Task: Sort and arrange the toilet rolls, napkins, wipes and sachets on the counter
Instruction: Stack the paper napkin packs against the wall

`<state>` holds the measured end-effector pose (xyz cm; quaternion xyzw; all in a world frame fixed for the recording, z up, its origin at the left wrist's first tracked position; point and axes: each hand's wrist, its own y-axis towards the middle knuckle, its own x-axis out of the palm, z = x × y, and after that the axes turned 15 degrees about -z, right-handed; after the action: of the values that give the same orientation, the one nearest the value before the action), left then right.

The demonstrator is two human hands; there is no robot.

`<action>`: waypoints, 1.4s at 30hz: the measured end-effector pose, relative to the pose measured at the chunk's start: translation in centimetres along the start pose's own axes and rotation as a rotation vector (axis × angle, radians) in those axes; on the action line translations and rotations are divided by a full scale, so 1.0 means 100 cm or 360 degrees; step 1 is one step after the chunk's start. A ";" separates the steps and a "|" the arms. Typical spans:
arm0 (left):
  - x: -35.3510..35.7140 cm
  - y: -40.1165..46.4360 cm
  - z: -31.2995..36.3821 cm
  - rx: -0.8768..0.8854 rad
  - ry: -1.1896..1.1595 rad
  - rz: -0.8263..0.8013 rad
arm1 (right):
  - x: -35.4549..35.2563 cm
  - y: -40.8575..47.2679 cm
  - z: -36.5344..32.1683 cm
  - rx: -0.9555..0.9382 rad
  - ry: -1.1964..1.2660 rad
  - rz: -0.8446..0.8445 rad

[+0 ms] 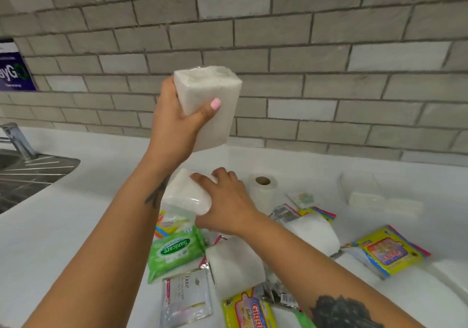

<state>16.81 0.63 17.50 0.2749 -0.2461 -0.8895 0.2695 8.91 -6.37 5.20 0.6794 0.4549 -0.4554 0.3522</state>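
Head view: wrapped napkin pack (210, 104) held upright, long axis near vertical, above the desk (83, 201), gripped in the left hand (177, 117). Right hand (225, 201) grips a second napkin pack (184, 193) lower down, over the wipes (174, 249), sachets and rolls.

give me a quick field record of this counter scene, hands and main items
left hand: raised, grips a wrapped napkin pack
right hand: low, grips a second wrapped pack
upright toilet roll: on the counter, behind the pile
green wipes pack: flat, at the pile's left edge
white sachet: in front of the wipes
sink: far left
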 end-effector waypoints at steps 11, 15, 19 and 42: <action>0.095 0.041 0.015 0.0127 -0.0361 -0.0071 | -0.061 -0.081 0.116 0.0431 -0.0013 0.0344; 0.133 0.054 0.018 0.0134 -0.0450 -0.0107 | -0.074 -0.110 0.159 0.0625 0.0009 0.0413; 0.170 0.062 0.020 0.0112 -0.0506 -0.0104 | -0.088 -0.139 0.200 0.0830 0.0116 0.0439; 0.253 0.097 -0.019 0.0041 -0.0378 -0.0255 | -0.090 -0.159 0.387 0.1708 0.0354 0.0338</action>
<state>3.54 -22.57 12.76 0.1899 -0.2648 -0.9312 0.1631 -19.12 -38.22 -0.39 0.8495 0.1226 -0.5107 -0.0494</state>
